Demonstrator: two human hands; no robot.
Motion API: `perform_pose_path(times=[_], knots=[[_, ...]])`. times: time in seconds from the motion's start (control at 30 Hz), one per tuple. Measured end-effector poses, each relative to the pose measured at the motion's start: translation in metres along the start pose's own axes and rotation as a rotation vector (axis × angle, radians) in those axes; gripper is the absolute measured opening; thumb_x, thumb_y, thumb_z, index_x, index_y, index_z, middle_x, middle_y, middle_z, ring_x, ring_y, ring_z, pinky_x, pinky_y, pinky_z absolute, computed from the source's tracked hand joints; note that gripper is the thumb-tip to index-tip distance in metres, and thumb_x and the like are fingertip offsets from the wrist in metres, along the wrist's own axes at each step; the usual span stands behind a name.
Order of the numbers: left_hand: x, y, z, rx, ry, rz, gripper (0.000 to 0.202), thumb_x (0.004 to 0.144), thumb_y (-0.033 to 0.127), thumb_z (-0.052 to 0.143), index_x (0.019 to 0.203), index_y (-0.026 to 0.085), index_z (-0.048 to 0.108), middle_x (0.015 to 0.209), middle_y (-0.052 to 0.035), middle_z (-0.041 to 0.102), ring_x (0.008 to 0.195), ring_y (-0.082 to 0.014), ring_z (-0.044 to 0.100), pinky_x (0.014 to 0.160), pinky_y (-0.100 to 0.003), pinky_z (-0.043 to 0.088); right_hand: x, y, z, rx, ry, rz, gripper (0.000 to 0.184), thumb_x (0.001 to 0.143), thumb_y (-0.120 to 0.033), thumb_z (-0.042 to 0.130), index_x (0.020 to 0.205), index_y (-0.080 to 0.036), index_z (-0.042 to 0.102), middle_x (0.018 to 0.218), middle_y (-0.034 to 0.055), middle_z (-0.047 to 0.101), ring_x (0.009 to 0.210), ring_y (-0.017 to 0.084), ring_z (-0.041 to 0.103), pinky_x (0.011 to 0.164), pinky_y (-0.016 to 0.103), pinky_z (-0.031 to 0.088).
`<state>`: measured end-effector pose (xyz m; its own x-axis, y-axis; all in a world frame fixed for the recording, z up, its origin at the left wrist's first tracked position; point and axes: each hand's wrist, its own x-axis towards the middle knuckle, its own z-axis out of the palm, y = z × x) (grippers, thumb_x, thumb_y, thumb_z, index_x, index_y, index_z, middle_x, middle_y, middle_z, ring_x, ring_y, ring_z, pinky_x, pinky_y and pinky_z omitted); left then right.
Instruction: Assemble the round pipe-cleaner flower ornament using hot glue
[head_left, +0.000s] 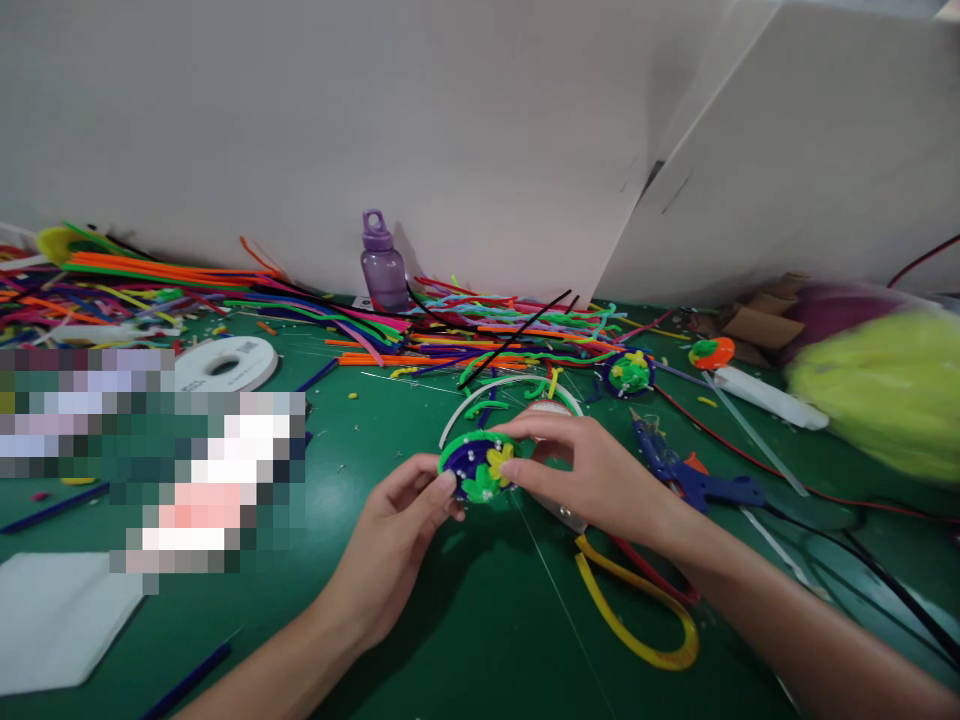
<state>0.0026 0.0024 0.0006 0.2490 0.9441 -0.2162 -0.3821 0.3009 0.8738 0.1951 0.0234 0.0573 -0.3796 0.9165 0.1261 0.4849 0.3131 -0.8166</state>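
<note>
Held up over the table is a round pipe-cleaner ornament (466,462), dark blue with a green rim, green leaf shapes and small shiny beads. My left hand (420,508) grips its left edge, thumb in front and fingers behind. The thumb and fingers of my right hand (574,465) close on its right side, at a yellow pipe-cleaner flower (500,464). Partly covered by my right hand, a white headband-like arc (517,385) lies behind the ornament. A yellow loop (660,655) rests below my right wrist.
A blue glue gun (697,485) with a cord lies right of my right hand. Similar ornaments (630,372) sit farther back. Bundles of pipe cleaners (300,320) line the wall near a purple bottle (384,265). At left are a white ribbon spool (251,365) and a blurred patch.
</note>
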Motion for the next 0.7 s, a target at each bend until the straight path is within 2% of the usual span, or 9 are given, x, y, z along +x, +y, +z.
perform_pose_path(times=[0.23, 0.7], knots=[[0.0006, -0.0006, 0.0001, -0.009, -0.008, -0.009, 0.006, 0.083, 0.025, 0.062, 0.083, 0.020, 0.065, 0.081, 0.0025, 0.057, 0.071, -0.0074, 0.052, 0.070, -0.019, 0.044, 0.0012, 0.0021, -0.0038, 0.020, -0.024, 0.036, 0.024, 0.086, -0.032, 0.055, 0.104, -0.022, 0.068, 0.101, 0.0034, 0.068, 0.093, 0.018, 0.061, 0.078, 0.029, 0.048], [0.0008, -0.0012, -0.0015, -0.070, -0.006, -0.063, 0.008, 0.083, 0.027, 0.062, 0.083, 0.019, 0.063, 0.080, 0.0023, 0.057, 0.068, -0.0065, 0.051, 0.069, -0.019, 0.044, -0.0009, 0.0032, -0.0019, 0.036, -0.014, 0.035, 0.026, 0.082, -0.033, 0.060, 0.103, -0.019, 0.068, 0.100, 0.0035, 0.067, 0.091, 0.016, 0.061, 0.077, 0.028, 0.050]])
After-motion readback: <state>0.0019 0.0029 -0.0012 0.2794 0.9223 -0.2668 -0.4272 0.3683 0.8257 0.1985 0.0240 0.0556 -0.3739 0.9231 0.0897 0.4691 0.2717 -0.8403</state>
